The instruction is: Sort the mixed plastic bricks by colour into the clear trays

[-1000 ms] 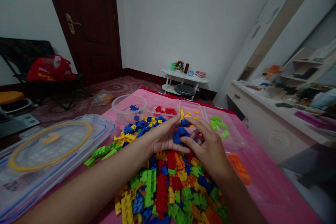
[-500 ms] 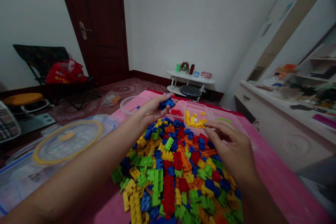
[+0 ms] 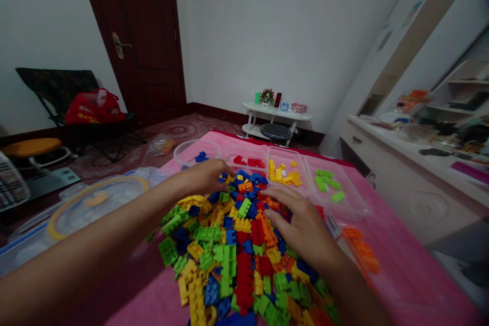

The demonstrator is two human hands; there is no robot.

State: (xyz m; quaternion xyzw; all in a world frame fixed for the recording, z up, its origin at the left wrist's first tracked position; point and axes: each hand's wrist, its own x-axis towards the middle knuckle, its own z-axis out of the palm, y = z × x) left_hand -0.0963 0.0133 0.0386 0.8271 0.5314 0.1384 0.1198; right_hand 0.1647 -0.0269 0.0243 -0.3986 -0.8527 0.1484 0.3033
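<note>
A heap of mixed toy building bricks point(image 3: 244, 254) in red, blue, yellow, green and orange covers the middle of the table. My left hand point(image 3: 209, 177) is palm down at the heap's far left edge. Its fingers are curled, with blue bricks point(image 3: 223, 178) showing at the fingertips; the palm side is hidden. Over the heap's right side hovers my right hand point(image 3: 300, 219), fingers apart and nothing visible in them. A round clear tub point(image 3: 179, 148) beyond my left hand contains blue bricks point(image 3: 201, 157).
Clear trays behind the heap hold red bricks point(image 3: 250, 162), yellow bricks point(image 3: 284, 175) and green bricks point(image 3: 326, 181). Orange bricks point(image 3: 361, 248) lie in another tray at right. A lidded plastic box point(image 3: 103, 204) stands left of the pink-covered table point(image 3: 405, 244).
My left hand has turned palm down and lowered to the heap from its raised position with blue bricks. My right hand has shifted left over the heap, uncovering the green and orange bricks in the trays.
</note>
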